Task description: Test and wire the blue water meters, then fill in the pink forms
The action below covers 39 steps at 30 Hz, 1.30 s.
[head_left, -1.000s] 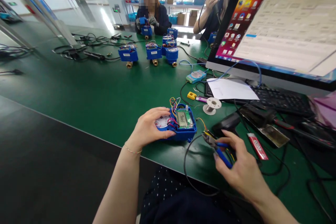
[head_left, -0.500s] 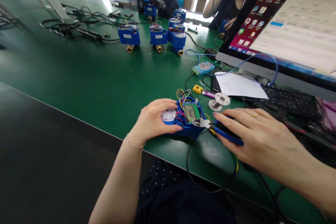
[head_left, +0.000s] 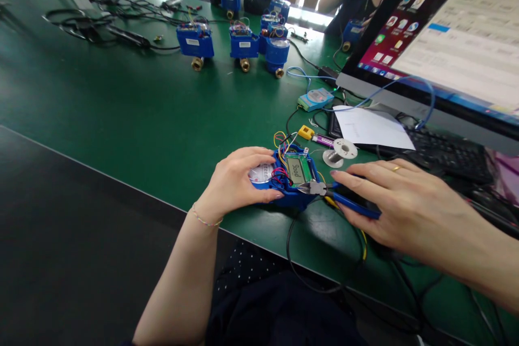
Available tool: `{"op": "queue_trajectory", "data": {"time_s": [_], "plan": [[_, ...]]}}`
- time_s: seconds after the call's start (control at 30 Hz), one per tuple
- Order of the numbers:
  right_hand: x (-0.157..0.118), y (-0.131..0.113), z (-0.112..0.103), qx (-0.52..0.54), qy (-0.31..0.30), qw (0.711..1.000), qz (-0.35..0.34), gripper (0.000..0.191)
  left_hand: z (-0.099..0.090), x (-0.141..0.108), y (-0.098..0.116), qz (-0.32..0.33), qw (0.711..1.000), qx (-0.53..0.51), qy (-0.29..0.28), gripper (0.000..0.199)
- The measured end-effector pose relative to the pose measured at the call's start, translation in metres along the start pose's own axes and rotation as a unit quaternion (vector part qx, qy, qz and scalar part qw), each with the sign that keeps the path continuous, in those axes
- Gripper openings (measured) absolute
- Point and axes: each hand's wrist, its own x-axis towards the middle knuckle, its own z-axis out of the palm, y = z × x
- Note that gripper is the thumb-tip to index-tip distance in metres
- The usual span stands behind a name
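My left hand [head_left: 239,178] is wrapped round the round-dial end of a blue water meter [head_left: 294,199] lying on the green table. The meter's housing is uncovered, showing a small display on a green circuit board [head_left: 299,169] and loose red, yellow, white and black wires. In my right hand [head_left: 385,197] is a pair of blue-handled cutting pliers [head_left: 318,188]. Their jaws lie over the near right edge of the housing, beside the display. Whether the jaw tips grip anything is too small to tell.
Beyond the meter are a solder wire spool [head_left: 340,152], a yellow-capped purple tube [head_left: 320,139] and a light-blue converter box [head_left: 316,99]. A monitor [head_left: 425,59] and keyboard [head_left: 454,159] stand right. Several blue meters [head_left: 244,43] and tangled cables [head_left: 101,27] sit farther back, near two co-workers.
The camera view has tilted slightly, so the background sits a little higher. Both hands, the water meter and the pliers keep nearly the same position relative to each other.
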Motion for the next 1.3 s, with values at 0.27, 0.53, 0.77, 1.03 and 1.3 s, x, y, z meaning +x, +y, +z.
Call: {"op": "queue_trajectory", "data": {"time_s": [0.27, 0.53, 0.77, 1.03, 1.3], "plan": [[0.008, 0.006, -0.01, 0.006, -0.052, 0.998, -0.031, 0.031, -0.001, 0.0, 0.0, -0.006, 1.0, 0.005, -0.007, 0.049], [0.021, 0.019, -0.01, 0.021, -0.083, 0.993, -0.078, 0.027, -0.001, -0.001, 0.0, -0.007, 1.0, 0.011, -0.008, 0.048], [0.027, 0.027, -0.01, 0.039, -0.093, 0.989, -0.109, 0.028, -0.001, -0.001, 0.0, -0.007, 1.0, 0.011, -0.005, 0.049], [0.031, 0.028, -0.007, -0.003, -0.093, 0.987, -0.131, 0.026, -0.001, -0.001, 0.0, -0.008, 1.0, 0.008, -0.006, 0.048], [0.036, 0.022, -0.019, -0.072, -0.084, 0.979, -0.173, 0.021, 0.0, -0.001, 0.0, -0.002, 1.0, 0.006, -0.005, 0.048]]}}
